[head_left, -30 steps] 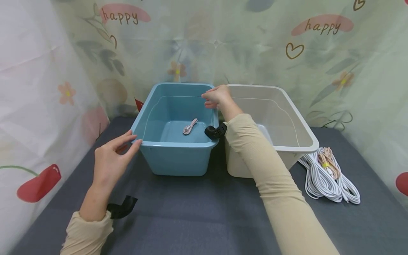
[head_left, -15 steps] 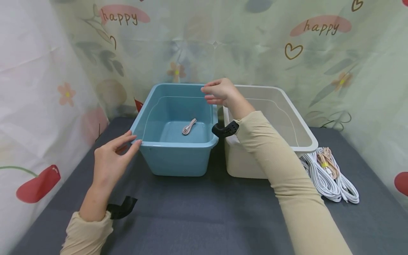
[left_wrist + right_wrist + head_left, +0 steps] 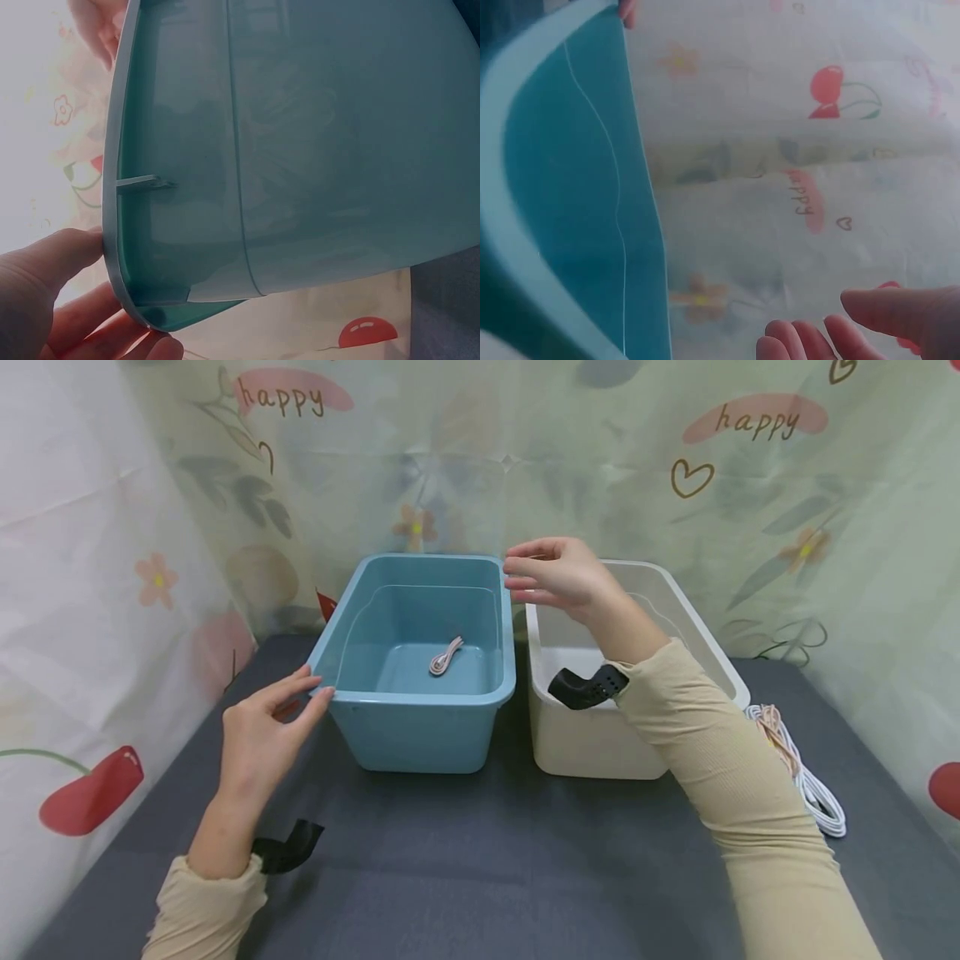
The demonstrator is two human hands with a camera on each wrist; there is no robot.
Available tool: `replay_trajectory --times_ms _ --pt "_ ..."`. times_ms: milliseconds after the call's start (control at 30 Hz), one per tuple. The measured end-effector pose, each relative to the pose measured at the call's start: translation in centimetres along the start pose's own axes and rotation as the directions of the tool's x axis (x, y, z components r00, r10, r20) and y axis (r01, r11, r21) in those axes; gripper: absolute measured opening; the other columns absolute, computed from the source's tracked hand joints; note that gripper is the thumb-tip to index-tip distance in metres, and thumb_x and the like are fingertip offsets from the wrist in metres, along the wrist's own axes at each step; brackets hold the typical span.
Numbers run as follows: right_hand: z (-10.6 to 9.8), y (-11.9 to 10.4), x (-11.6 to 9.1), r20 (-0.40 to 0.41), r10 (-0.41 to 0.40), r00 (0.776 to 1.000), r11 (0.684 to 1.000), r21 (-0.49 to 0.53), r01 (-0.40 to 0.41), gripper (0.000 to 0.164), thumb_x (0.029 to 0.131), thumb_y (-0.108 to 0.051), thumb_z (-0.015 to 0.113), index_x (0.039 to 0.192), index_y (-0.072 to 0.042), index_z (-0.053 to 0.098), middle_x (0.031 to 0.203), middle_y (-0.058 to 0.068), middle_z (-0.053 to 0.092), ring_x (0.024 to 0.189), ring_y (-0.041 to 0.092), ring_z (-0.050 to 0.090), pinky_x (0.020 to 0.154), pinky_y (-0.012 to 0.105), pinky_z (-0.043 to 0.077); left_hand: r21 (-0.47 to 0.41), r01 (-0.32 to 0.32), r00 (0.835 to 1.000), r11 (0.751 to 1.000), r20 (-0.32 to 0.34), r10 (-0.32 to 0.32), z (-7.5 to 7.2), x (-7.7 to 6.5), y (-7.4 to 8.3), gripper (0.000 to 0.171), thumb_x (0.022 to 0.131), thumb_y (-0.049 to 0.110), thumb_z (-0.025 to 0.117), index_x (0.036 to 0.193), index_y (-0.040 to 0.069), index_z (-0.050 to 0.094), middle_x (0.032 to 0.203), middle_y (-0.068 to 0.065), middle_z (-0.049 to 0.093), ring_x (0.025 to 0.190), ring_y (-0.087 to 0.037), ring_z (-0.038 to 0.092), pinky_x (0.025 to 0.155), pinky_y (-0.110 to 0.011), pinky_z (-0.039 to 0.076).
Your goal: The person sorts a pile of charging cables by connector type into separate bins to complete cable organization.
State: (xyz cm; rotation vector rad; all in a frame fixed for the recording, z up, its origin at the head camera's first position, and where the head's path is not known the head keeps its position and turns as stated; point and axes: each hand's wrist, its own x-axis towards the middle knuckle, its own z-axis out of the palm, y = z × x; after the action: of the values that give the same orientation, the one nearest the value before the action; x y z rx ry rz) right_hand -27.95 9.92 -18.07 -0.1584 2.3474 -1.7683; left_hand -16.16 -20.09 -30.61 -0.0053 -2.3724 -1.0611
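Observation:
A blue plastic bin (image 3: 420,735) stands left of a white plastic bin (image 3: 592,743). My left hand (image 3: 262,735) pinches the blue bin's front-left rim corner; in the left wrist view its thumb (image 3: 56,259) and fingers meet the rim from either side. On the blue bin's floor lies a small bundle of pale, thin cable (image 3: 446,657). My right hand (image 3: 562,578) hovers above the white bin's left side with loosely bent fingers and nothing in them. The right wrist view shows its fingers and thumb (image 3: 885,311) apart, away from the blue rim.
Coiled white cables (image 3: 817,797) lie right of the white bin, partly hidden by my right sleeve (image 3: 750,793). A dark cloth (image 3: 450,860) covers the table. A printed curtain (image 3: 465,460) hangs close behind the bins.
My right hand has moved right and slightly up, from the blue bin's right rim to over the white bin, its fingers spreading. The left hand and the cable bundle have stayed put.

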Motion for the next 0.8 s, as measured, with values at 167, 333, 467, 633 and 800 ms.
replay_trajectory --times_ms 167,333,467,633,800 --pt "-1.3 1.1 -1.7 -0.008 -0.045 0.999 0.999 -0.006 0.045 0.041 0.091 -0.018 0.059 0.128 -0.002 0.051 0.12 0.008 0.058 0.093 0.012 0.065 0.091 0.027 0.053 0.006 -0.014 1.0 1.0 -0.007 0.014 0.0 0.0 -0.1 0.035 0.086 0.029 0.067 0.112 0.005 0.069 0.125 -0.008 0.062 0.111 -0.025 0.063 0.087 -0.039 0.052" --pt "-2.6 2.4 -3.4 0.014 -0.106 0.994 0.994 0.029 0.105 0.038 0.091 -0.017 0.06 0.123 0.001 0.052 0.1 -0.003 0.065 0.084 0.006 0.067 0.079 0.02 0.057 0.01 -0.012 1.0 1.0 -0.007 0.012 0.0 -0.1 -0.1 0.035 0.086 0.029 0.066 0.112 0.005 0.068 0.125 -0.009 0.062 0.111 -0.026 0.063 0.087 -0.04 0.052" --pt "-3.9 3.5 -5.2 0.021 -0.152 0.988 0.988 0.031 0.151 0.036 0.091 -0.019 0.06 0.12 0.001 0.054 0.095 -0.008 0.066 0.084 0.006 0.068 0.077 0.019 0.057 0.013 -0.013 1.0 1.0 -0.01 0.013 0.0 -0.1 -0.1 0.035 0.086 0.029 0.066 0.112 0.005 0.069 0.125 -0.008 0.062 0.11 -0.025 0.063 0.087 -0.04 0.052" --pt "-6.1 5.3 -7.4 -0.006 -0.196 0.981 0.978 0.073 0.195 0.029 0.089 -0.021 0.064 0.113 -0.006 0.059 0.098 -0.007 0.067 0.087 0.007 0.068 0.077 0.019 0.057 0.013 -0.023 1.0 1.0 -0.006 0.023 0.1 -0.1 -0.1 0.036 0.087 0.03 0.066 0.113 0.005 0.068 0.125 -0.008 0.062 0.108 -0.024 0.064 0.086 -0.039 0.052" --pt "-8.1 7.5 -9.0 -0.049 -0.219 0.975 0.966 0.132 0.224 0.019 0.089 -0.017 0.063 0.107 -0.011 0.063 0.1 -0.006 0.067 0.088 0.008 0.069 0.077 0.019 0.057 0.021 -0.025 1.0 0.999 -0.016 0.025 0.0 -0.1 -0.1 0.035 0.087 0.029 0.066 0.112 0.005 0.068 0.125 -0.008 0.063 0.106 -0.024 0.065 0.086 -0.039 0.052"
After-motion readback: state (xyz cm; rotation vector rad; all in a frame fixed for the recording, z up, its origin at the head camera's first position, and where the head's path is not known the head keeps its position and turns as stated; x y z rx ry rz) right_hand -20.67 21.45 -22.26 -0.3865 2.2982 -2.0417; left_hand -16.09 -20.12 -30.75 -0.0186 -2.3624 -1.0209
